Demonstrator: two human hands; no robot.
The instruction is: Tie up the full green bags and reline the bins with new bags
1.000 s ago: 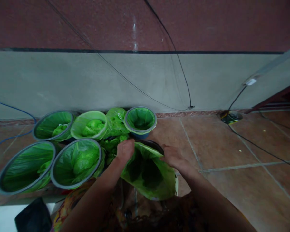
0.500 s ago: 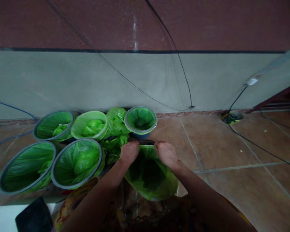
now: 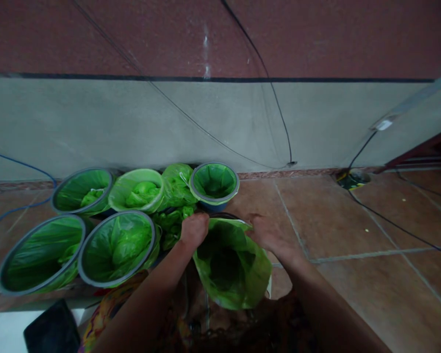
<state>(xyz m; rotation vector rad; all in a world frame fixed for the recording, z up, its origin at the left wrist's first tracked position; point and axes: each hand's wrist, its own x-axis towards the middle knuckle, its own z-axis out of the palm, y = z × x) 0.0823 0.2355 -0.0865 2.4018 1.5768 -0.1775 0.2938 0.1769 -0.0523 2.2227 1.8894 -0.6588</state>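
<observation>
A green plastic bag (image 3: pixel 230 264) hangs open over a dark bin whose rim (image 3: pixel 226 215) peeks out at the far side. My left hand (image 3: pixel 194 229) is closed on the bag's upper left edge. My right hand (image 3: pixel 270 235) grips the bag's upper right edge, fingers curled and a little blurred. Both hands hold the bag's mouth apart above the bin.
Several grey-rimmed bins lined with green bags (image 3: pixel 115 247) stand to the left along the wall, one blue bin (image 3: pixel 213 185) just beyond my hands. Black cables (image 3: pixel 385 220) run over the tiled floor at right. A dark object (image 3: pixel 51 328) lies on a white surface at bottom left.
My right hand has moved outward to the right along the bag's edge, widening its mouth again. My left hand stays at the left edge.
</observation>
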